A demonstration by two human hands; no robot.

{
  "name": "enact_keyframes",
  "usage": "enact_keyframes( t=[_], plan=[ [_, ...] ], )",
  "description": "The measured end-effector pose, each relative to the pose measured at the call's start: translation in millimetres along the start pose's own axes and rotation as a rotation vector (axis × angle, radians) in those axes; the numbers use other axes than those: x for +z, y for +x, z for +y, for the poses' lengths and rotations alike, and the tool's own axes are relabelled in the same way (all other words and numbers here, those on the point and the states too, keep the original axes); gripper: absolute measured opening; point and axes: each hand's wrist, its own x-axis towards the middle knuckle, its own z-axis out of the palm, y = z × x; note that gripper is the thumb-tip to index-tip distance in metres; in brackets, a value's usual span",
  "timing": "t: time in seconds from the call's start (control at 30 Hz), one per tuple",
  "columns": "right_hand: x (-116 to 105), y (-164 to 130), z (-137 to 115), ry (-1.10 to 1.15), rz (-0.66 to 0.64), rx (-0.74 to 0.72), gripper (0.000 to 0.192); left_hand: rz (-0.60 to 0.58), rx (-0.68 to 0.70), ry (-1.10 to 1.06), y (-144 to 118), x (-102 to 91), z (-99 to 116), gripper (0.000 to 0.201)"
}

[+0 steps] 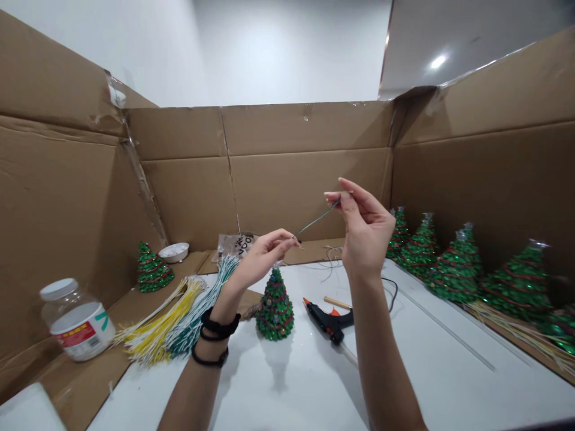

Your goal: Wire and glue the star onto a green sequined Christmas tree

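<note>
Thin green wire [315,220] stretched between left hand [263,254] and right hand [366,230], both pinching its ends

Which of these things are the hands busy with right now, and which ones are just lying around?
In use:
- thin green wire, pinched between the left hand and right hand
- small tree standing right below the hands

Lying about:
- glue gun on the table
- yellow and green wire bundles
- plastic jar on its side
- white bowl
- row of finished trees along the right
</note>
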Motion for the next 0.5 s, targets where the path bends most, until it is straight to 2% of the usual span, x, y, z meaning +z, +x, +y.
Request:
enact_keyframes(
  t=[0.23, 0.5],
  plan=[
    [-6, 2, -7, 0.008, -0.065, 0.024, 0.018, 0.003, 0.027, 0.035, 0, -2.1, 0, 0.034],
    [-17, 14, 4, 0.041, 0.165, -0.062, 0.017, -0.125, -0.056, -0.074, -3, -7.9, 3, 0.025]
  ],
)
